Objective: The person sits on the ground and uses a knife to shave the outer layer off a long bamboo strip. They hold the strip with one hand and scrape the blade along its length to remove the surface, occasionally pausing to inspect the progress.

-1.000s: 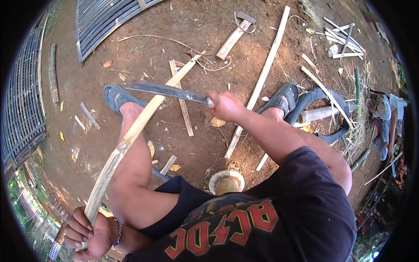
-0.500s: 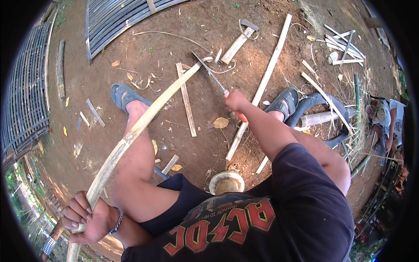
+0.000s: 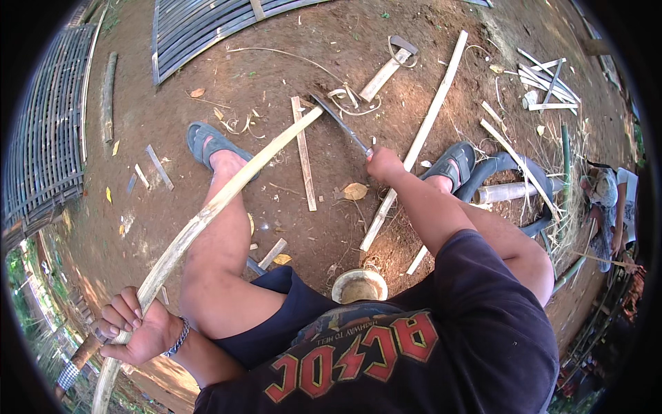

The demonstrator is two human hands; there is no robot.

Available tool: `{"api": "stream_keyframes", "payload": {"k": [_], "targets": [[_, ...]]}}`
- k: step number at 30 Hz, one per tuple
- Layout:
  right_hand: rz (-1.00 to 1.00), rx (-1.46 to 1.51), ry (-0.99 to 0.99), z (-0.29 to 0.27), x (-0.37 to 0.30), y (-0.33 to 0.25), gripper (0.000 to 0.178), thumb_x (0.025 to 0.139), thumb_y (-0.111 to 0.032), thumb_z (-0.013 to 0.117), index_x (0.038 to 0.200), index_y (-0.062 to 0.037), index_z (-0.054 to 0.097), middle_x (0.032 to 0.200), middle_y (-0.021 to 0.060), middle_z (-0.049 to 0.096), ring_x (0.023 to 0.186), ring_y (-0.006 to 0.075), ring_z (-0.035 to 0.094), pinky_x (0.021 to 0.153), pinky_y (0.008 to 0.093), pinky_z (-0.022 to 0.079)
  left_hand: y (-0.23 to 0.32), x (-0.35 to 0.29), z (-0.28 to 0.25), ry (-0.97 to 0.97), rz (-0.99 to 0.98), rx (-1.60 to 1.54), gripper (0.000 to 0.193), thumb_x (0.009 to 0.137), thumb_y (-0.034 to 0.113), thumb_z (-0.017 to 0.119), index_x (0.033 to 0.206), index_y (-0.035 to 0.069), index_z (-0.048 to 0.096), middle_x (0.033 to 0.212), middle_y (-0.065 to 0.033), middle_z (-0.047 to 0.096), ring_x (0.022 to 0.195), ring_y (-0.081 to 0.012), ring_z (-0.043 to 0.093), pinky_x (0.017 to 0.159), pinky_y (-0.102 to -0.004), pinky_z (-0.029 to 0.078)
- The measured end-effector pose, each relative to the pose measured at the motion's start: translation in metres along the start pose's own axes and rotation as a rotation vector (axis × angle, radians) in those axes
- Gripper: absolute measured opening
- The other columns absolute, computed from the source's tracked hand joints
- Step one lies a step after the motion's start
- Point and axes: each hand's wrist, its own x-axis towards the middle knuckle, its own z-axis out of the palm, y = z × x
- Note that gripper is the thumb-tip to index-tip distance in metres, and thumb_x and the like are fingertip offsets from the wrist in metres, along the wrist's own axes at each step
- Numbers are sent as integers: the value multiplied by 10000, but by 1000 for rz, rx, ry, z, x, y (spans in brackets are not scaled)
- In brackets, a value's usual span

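Head view shows the left hand point(image 3: 134, 331) gripping a long bamboo strip point(image 3: 227, 200) that slants over the knee. The right hand point(image 3: 383, 164) grips a knife point(image 3: 339, 123) at the strip's far tip.

One head-worn fisheye view looks steeply down, close over the lap, onto the dirt ground point(image 3: 227, 62)

The bamboo strip point(image 3: 207, 214) runs from lower left up to centre; the machete point(image 3: 341, 123) meets its far tip from the right, a flat stick point(image 3: 303, 153) just right of it, a woven panel point(image 3: 41, 131) far left
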Motion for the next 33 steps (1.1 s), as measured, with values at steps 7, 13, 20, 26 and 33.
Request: {"api": "stream_keyframes", "payload": {"k": [7,13,20,26,33], "targets": [[-47,126,-3,18,-10,17,325,802,-187,626,1080,-18,611,965,200,693,899,347,681,787,414,526,2,1,-7,36,11,-15,447,877,532,636,744,120,525,584,32,375,509,-85,381,535,-245,306],[-14,642,-89,53,-30,24,175,757,-122,646,879,-18,576,703,75,603,580,166,597,546,333,488,-1,14,-4,78,42,-69,507,824,584,679,869,82,629,653,14,418,565,-101,405,569,-262,350],[-35,479,59,109,-67,45,128,766,-106,641,824,-17,571,669,89,607,538,190,593,509,341,477,39,50,-21,42,74,-134,548,782,621,702,833,80,628,620,22,395,550,-105,392,539,-261,345],[40,714,-150,94,-72,44,144,765,-77,664,838,-19,554,661,85,596,526,203,594,487,356,479,46,90,-15,129,84,13,581,775,673,670,807,97,607,600,16,402,550,-108,411,535,-267,364],[-97,68,155,96,-27,115,425,831,-340,709,1079,-8,613,990,216,688,953,365,672,819,438,521,-2,78,65,143,52,204,416,949,438,557,1131,64,557,856,-67,632,787,-171,620,739,-339,512]]}}
